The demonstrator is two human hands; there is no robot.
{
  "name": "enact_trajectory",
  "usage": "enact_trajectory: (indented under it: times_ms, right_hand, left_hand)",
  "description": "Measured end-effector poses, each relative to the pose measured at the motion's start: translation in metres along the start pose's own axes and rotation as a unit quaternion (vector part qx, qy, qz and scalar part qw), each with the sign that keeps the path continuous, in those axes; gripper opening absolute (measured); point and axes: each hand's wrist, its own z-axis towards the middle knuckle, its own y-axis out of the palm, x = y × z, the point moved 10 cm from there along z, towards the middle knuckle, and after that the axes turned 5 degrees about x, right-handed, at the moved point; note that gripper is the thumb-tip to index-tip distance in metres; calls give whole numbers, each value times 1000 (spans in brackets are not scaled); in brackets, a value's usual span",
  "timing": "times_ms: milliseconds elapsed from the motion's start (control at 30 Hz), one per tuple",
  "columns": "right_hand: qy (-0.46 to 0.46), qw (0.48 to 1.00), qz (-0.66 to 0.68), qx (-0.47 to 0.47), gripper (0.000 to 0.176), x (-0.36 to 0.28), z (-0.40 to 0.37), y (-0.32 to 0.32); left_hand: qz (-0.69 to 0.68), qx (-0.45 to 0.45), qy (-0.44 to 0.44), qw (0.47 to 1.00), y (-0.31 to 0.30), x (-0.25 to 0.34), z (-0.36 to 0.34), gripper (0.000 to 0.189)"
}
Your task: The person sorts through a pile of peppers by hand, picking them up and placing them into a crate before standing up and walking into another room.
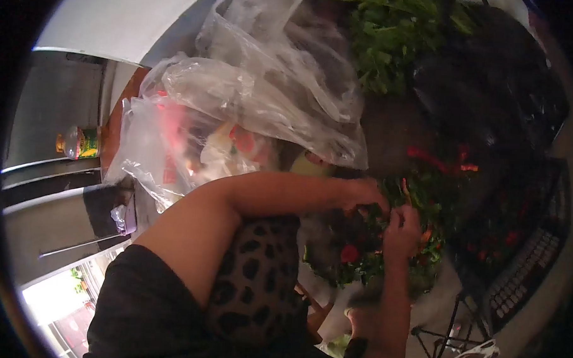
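Both of my hands work close together over a heap of leafy greens (423,228) mixed with red pieces. My left hand (367,193) reaches in from the left, fingers curled down at the upper edge of the heap; what is in them is hidden. Just to its right, my right hand (402,230) comes up from below with its fingers pinched. A thin orange-and-pale strip (406,191) stands up at its fingertips; I cannot tell its kind. A round red piece (349,253) lies among the leaves below my hands.
Large clear plastic bags (264,83) with red and pale contents fill the upper left. A bunch of green leaves (392,37) lies at the top, beside a black plastic bag (492,85). Red strips (442,160) lie beyond the heap. A dark crate (523,269) stands at the right.
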Motion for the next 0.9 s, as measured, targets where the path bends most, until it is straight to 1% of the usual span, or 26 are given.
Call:
enact_trajectory:
  times_ms: [33,67,100,133,167,200,233,267,300,333,400,433,500,600,667,700,733,800,900]
  right_hand:
    - [3,999,-7,35,8,1,1,-9]
    - [12,997,-17,71,10,3,5,-18]
    - [26,994,-32,101,12,8,5,-27]
    - [19,991,-72,115,16,20,8,-36]
    - [13,985,-113,127,20,36,13,-45]
    - [19,976,-187,110,25,50,16,-48]
    - [22,963,-258,82,30,59,9,-47]
    - [10,966,-258,22,31,60,-4,-35]
    - [-8,967,-252,-24,33,58,-8,-20]
    - [-31,967,-242,-74,34,53,-17,-5]
    - [-68,967,-156,-189,31,41,-66,38]
    - [-90,960,-110,-242,30,34,-92,58]
    - [-181,921,-50,-340,27,10,-141,88]
    - [-261,918,12,-298,30,-20,-199,109]
    - [-216,913,-70,-340,25,-2,-238,151]
    - [-210,908,-102,-347,24,-1,-246,158]
    - [-205,903,-134,-354,22,0,-255,165]
    - [-227,893,-184,-342,21,-7,-261,167]
    - [-97,865,-190,-455,18,24,-288,199]
  left_hand:
    - [201,-23,370,907,6,46,-1,38]
    - [355,-49,674,646,22,49,-35,46]
    - [391,-67,576,714,14,50,-23,47]
    - [419,-89,465,775,8,41,-7,48]
    - [418,-92,436,791,2,30,20,45]
    - [353,-77,567,741,-5,51,10,38]
    - [271,-51,678,681,-11,56,-15,32]
    - [91,-43,400,911,-24,50,14,23]
    - [-85,-19,65,994,-30,19,19,15]
    - [-89,6,51,995,-32,23,13,12]
    - [-98,58,22,993,-38,18,16,8]
    - [-92,35,41,994,-35,18,24,8]
    - [-80,-10,84,993,-30,20,35,9]
    - [-93,13,86,992,-31,19,26,10]
    - [-97,28,81,992,-30,21,16,11]
    - [-100,36,78,991,-32,20,14,11]
    - [-96,41,73,992,-33,19,14,11]
    - [-88,48,64,993,-32,18,16,12]
    - [-91,-19,73,993,-21,17,22,23]
